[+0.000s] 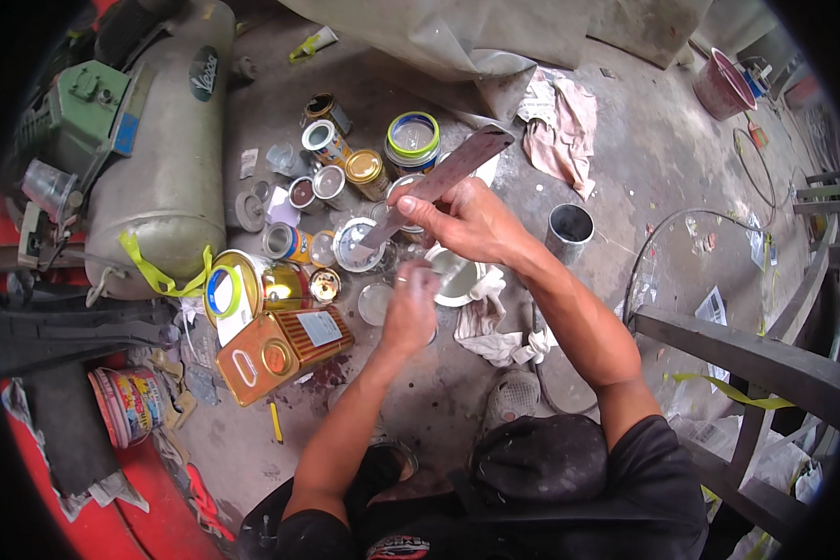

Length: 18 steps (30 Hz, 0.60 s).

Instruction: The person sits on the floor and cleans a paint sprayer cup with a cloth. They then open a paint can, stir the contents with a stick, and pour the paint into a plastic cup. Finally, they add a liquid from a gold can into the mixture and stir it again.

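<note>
My right hand (471, 222) is closed around a long flat strip, like a paint stirring stick (462, 163), stained greyish brown. The strip slants over the cluster of cans, its lower left end above a white-rimmed can (357, 245). Lower down, my left hand (413, 306) is smeared by motion, so its grip is unclear. It is close to a round white-rimmed container (457, 280) with pale contents, partly covered by my hands. A clear lid or cup (375, 303) lies left of that hand. A crumpled white rag (485, 322) lies to its right.
Several open and lidded paint cans (327, 140) crowd the floor ahead. At left are a compressor tank (173, 140), a large gold can (275, 285) and a rectangular brown tin (285, 350). A dark-mouthed can (569, 229), a hose (653, 233) and a metal frame (747, 350) stand right.
</note>
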Tool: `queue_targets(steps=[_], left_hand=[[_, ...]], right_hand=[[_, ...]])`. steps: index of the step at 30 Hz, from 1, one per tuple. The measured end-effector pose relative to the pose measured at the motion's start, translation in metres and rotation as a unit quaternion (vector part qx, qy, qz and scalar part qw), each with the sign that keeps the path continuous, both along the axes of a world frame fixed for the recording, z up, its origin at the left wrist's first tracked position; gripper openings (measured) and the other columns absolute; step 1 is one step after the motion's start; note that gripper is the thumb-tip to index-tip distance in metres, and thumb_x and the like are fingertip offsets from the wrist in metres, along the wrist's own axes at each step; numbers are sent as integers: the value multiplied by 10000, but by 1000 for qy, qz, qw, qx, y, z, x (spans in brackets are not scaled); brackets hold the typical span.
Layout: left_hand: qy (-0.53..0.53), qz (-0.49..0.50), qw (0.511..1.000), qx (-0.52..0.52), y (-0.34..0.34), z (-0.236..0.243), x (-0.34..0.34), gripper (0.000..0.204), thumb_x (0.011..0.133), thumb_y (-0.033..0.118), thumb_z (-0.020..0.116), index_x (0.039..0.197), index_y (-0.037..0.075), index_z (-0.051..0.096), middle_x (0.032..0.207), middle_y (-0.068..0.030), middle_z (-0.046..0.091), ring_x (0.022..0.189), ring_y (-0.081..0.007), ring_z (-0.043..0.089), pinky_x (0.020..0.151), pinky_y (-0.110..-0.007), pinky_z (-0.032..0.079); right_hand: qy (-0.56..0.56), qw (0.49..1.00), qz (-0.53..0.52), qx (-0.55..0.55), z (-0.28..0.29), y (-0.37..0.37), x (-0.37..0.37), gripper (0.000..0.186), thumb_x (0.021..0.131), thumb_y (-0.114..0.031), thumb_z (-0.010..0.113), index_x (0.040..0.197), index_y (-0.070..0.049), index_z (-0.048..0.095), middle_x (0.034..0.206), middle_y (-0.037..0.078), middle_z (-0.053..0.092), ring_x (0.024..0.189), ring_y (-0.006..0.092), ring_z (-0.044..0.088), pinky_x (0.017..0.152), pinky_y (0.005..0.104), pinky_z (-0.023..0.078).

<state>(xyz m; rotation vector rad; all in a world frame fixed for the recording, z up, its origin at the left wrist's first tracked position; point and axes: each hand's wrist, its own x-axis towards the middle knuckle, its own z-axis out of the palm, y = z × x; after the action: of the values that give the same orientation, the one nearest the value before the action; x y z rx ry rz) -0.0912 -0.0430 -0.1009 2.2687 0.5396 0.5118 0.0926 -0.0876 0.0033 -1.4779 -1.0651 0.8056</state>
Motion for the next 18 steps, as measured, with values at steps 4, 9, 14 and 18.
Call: queue_targets(steps=[4, 9, 14, 18], left_hand=[[-2, 36, 997, -73, 13, 3, -4, 165, 1004, 136, 545, 1025, -27, 562, 1159, -210, 587, 1053, -393, 601, 909, -452, 472], [-28, -128, 969, 210, 1, 20, 6, 120, 915, 95, 629, 985, 6, 588, 1145, -162, 601, 1067, -343, 617, 1012, -475, 470], [-10, -126, 946, 298, -9, 10, -2, 169, 868, 73, 611, 1000, -24, 649, 1197, -142, 612, 1162, -317, 582, 1110, -541, 404], [39, -119, 938, 322, -17, 7, -4, 153, 852, 90, 604, 960, -10, 640, 1245, -158, 614, 1209, -351, 558, 1131, -574, 367]], right_hand=[[51, 998, -22, 5, 6, 0, -4, 362, 998, -353, 626, 1096, -21, 732, 734, 66, 690, 628, 130, 652, 601, 345, 514], [47, 998, 3, -32, 5, 1, 3, 375, 1016, -332, 616, 1171, 2, 688, 889, 55, 703, 677, 94, 599, 579, 274, 501], [50, 999, -1, 0, 6, -1, 0, 376, 1017, -336, 614, 1172, -1, 690, 894, 55, 702, 665, 94, 599, 588, 272, 506], [37, 999, -11, -12, 7, 0, -2, 339, 998, -314, 618, 1129, -18, 718, 845, 78, 726, 661, 132, 671, 646, 340, 532]])
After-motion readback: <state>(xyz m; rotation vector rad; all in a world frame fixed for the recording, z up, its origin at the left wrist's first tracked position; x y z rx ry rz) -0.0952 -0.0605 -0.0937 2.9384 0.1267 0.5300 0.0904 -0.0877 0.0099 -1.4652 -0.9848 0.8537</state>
